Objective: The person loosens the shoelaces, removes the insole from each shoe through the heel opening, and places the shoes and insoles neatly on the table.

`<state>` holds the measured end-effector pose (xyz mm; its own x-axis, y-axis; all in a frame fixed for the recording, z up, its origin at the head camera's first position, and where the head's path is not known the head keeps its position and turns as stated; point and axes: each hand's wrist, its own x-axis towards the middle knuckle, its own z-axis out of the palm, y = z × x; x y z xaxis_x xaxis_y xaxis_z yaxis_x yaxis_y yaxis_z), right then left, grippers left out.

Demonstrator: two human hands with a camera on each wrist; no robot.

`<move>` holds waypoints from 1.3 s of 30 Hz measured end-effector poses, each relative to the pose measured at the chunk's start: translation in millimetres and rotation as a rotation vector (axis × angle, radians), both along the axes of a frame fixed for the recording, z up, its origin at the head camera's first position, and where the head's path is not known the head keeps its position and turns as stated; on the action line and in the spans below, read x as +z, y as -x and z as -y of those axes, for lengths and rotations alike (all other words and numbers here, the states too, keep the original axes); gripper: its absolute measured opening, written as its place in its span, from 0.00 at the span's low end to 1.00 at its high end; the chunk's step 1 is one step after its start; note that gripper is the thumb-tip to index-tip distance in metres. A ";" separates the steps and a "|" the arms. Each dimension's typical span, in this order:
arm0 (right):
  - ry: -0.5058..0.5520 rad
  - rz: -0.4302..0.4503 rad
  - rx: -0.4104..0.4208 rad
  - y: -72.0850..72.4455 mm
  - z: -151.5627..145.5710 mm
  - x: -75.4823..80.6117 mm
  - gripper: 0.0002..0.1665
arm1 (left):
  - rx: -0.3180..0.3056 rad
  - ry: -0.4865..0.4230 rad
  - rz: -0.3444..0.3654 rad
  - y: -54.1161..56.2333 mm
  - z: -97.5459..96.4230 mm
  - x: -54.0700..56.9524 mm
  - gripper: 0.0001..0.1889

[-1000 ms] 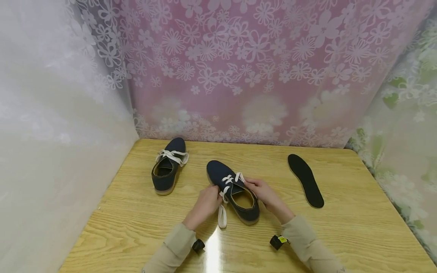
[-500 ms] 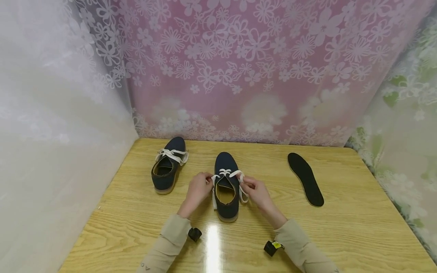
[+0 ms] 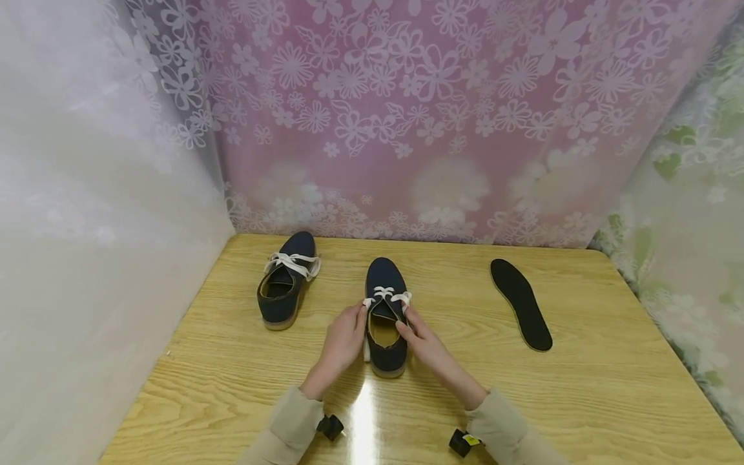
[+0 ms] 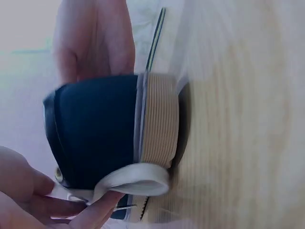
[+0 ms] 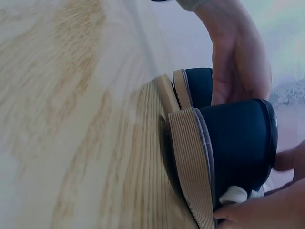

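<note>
The navy shoe [image 3: 383, 310] stands mid-table [image 3: 232, 374], toe towards twelve o'clock. At nine o'clock the left hand [image 3: 343, 339] pinches the white lace [image 4: 143, 171], perhaps also the shoe's edge, blurred here; at three the right hand [image 3: 429, 349] has fingers clamped on the shoe's side, seemingly for steadiness. The wrist views show the ribbed sole [image 4: 159, 121], hardly visible from the head.

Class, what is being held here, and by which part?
The central navy lace-up shoe: right hand grips the opening's right edge; left hand grips opposite, whether lace or edge is unclear.
</note>
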<state>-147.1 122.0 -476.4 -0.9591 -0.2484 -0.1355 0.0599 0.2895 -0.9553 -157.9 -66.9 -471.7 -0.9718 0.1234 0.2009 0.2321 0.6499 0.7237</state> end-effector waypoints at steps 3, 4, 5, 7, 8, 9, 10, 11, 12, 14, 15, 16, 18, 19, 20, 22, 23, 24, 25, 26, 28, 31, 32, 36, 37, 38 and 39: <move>-0.018 0.019 0.055 0.7 -4.2 -1.7 0.46 | -0.067 -0.066 0.099 -12.2 0.5 1.2 0.31; -0.030 0.011 0.085 1.3 -6.5 -2.3 0.48 | -0.092 -0.079 0.132 -15.7 0.8 0.9 0.35; -0.046 0.003 0.117 1.7 -9.2 -2.7 0.50 | -0.118 -0.086 0.157 -18.8 1.1 0.4 0.39; -0.077 -0.003 0.177 2.7 -15.3 -3.7 0.56 | -0.163 -0.084 0.182 -23.6 1.9 -1.3 0.48; -0.086 -0.006 0.206 3.4 -18.2 -4.2 0.59 | -0.178 -0.085 0.186 -24.8 2.2 -2.1 0.51; -0.097 -0.016 0.235 4.1 -20.8 -4.5 0.63 | -0.190 -0.085 0.186 -25.6 2.5 -2.7 0.53; -0.102 -0.022 0.262 4.9 -23.4 -5.0 0.66 | -0.200 -0.088 0.187 -26.1 2.5 -3.3 0.55; -0.104 -0.024 0.280 5.4 -25.5 -5.0 0.68 | -0.209 -0.090 0.184 -26.1 2.4 -3.7 0.57; -0.101 -0.032 0.300 6.4 -26.9 -5.5 0.70 | -0.216 -0.095 0.185 -26.2 2.4 -3.7 0.59; -0.119 -0.070 0.329 8.3 -27.6 -6.3 0.70 | -0.218 -0.094 0.195 -26.2 2.2 -3.7 0.61; -0.131 -0.090 0.338 9.3 -26.9 -6.6 0.70 | -0.216 -0.088 0.194 -26.1 2.1 -3.8 0.62; -0.144 -0.105 0.342 10.2 -25.9 -7.0 0.69 | -0.212 -0.085 0.194 -25.9 1.9 -3.9 0.62; -0.167 -0.136 0.345 12.1 -22.3 -7.2 0.69 | -0.197 -0.085 0.190 -25.4 1.6 -4.7 0.63; -0.177 -0.146 0.343 13.0 -20.3 -7.2 0.69 | -0.189 -0.087 0.187 -25.0 1.5 -5.3 0.63; -0.169 -0.153 0.343 14.2 -17.8 -7.3 0.69 | -0.180 -0.089 0.180 -24.4 1.5 -6.3 0.64; -0.155 -0.167 0.342 16.4 -13.1 -7.3 0.69 | -0.158 -0.099 0.167 -22.8 1.5 -7.3 0.64; -0.146 -0.169 0.340 17.6 -10.4 -7.1 0.69 | -0.143 -0.098 0.163 -21.9 1.5 -7.8 0.64; -0.147 -0.175 0.338 18.9 -7.9 -6.9 0.69 | -0.125 -0.092 0.155 -20.8 1.5 -8.1 0.63; -0.147 -0.174 0.336 20.6 -4.2 -6.9 0.69 | -0.102 -0.084 0.149 -19.8 2.4 -8.3 0.63; -0.148 -0.170 0.332 22.4 0.0 -6.5 0.69 | -0.080 -0.075 0.141 -18.4 3.5 -8.5 0.62; -0.156 -0.164 0.325 27.1 7.7 -5.9 0.69 | -0.039 -0.057 0.137 -14.4 6.9 -8.6 0.60; -0.168 -0.146 0.310 35.5 19.5 -6.0 0.69 | -0.001 -0.038 0.140 -5.9 14.3 -7.3 0.59; -0.170 -0.144 0.305 38.5 23.1 -6.0 0.69 | 0.005 -0.034 0.144 -2.4 17.3 -6.6 0.58; -0.165 -0.120 0.295 50.7 37.1 -6.9 0.71 | 0.022 -0.014 0.170 12.2 29.0 -4.0 0.57; -0.160 -0.123 0.294 54.2 40.6 -7.1 0.71 | 0.025 -0.010 0.177 15.8 32.0 -3.7 0.57; -0.159 -0.119 0.292 57.4 44.0 -7.1 0.71 | 0.029 -0.012 0.183 19.3 35.0 -3.3 0.57; -0.155 -0.120 0.293 60.7 47.4 -7.3 0.70 | 0.031 -0.020 0.190 23.0 38.0 -3.5 0.57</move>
